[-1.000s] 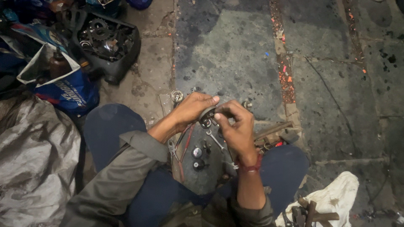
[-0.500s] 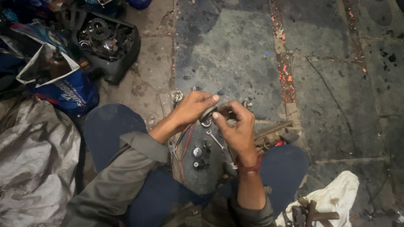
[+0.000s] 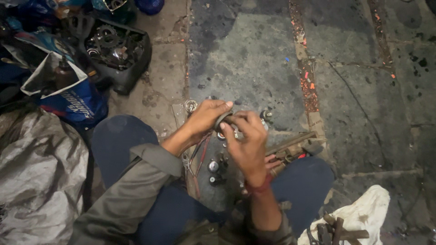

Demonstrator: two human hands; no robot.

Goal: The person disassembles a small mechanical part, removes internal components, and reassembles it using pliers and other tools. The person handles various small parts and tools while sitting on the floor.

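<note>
Round dark metal part (image 3: pixel 223 120) sits between both hands, up off the ground, over the person's knees. It's held high & close, prob. so the eyes can see it well.

Big things first. Stone floor (image 3: pixel 254 59) is past the hands, grey & dirty. Grey crinkly sheet (image 3: pixel 36 177) lies far to the left of the left hand. Blue bag (image 3: pixel 68 97) w/ a brown bottle in it stands left of that hand too. Black tub (image 3: pixel 120 50) full of gears & bits is up & left, near enough to grab from. White rag (image 3: pixel 359 213) w/ rusty tools on it is low, right of the right hand.

Left hand (image 3: pixel 204 119) wraps its fingers over the part from the left, pinching it firm so it can't spin. Right hand (image 3: pixel 247 140) comes from below, fingertips pressed on the part's other side; can't tell if it turns or just holds.

Hammer-like tool (image 3: pixel 293 145) lies just right of the right hand. Small shiny nuts & caps (image 3: pixel 213 167) sit under the hands, kept close. One little round cap (image 3: pixel 191 105) rests just left of the left hand.
</note>
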